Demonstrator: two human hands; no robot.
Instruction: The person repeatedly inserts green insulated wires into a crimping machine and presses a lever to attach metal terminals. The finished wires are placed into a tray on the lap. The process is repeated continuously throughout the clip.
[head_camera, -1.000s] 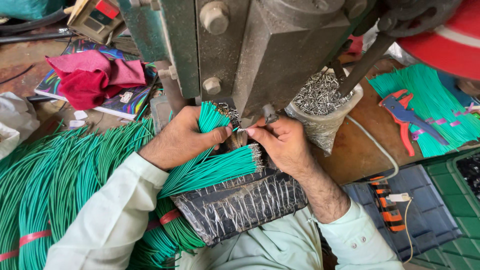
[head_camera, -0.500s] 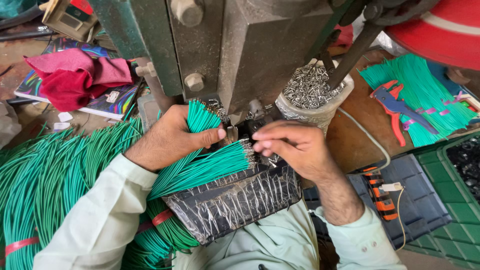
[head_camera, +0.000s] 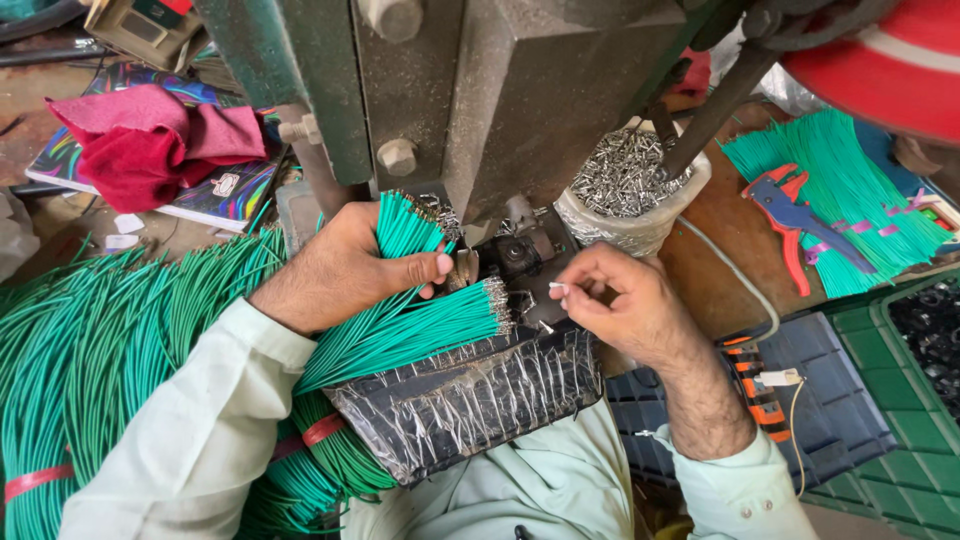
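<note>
My left hand grips a bundle of green wires that stands up toward the base of a green press machine. Below the hand a second bunch of green wires with metal tips lies across a black foil-wrapped block on my lap. My right hand hovers right of the press die, pinching a small metal terminal between thumb and fingers.
A large heap of green wires fills the left. A white container of metal terminals stands beside the press. Red-and-blue wire strippers lie on another green wire bundle at right. Red cloth rests on a book. A dark crate sits lower right.
My right hand has drawn back from the press die to the right, with a small terminal in its fingers. My left hand keeps its grip on the wire bundle.
</note>
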